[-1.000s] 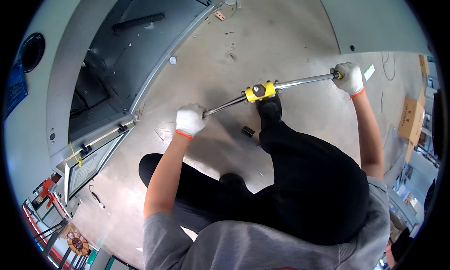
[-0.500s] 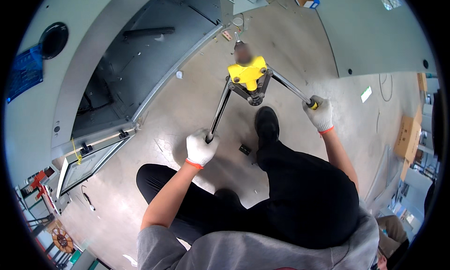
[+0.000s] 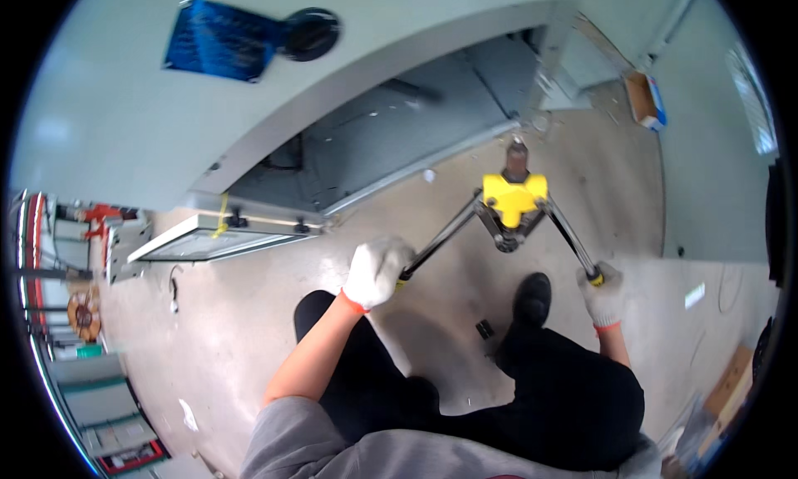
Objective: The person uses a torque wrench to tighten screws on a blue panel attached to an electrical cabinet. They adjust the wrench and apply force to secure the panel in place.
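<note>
A pale grey-green metal cabinet with an open lower bay spans the far left, beside a dull beige concrete floor. A flat, pale, framed panel stands out at the bay's left end. Right of centre, a two-handled tool with yellow body and silvery tubular handles points its dark nose away from the person. As for progress, it seems ready in hand, handles splayed; nothing is discernible in its nose, so what remains cannot be told. The white-gloved left hand clasps the left handle's end; the blurred, white-gloved right hand grasps the right one. A small black block lies nearer
</note>
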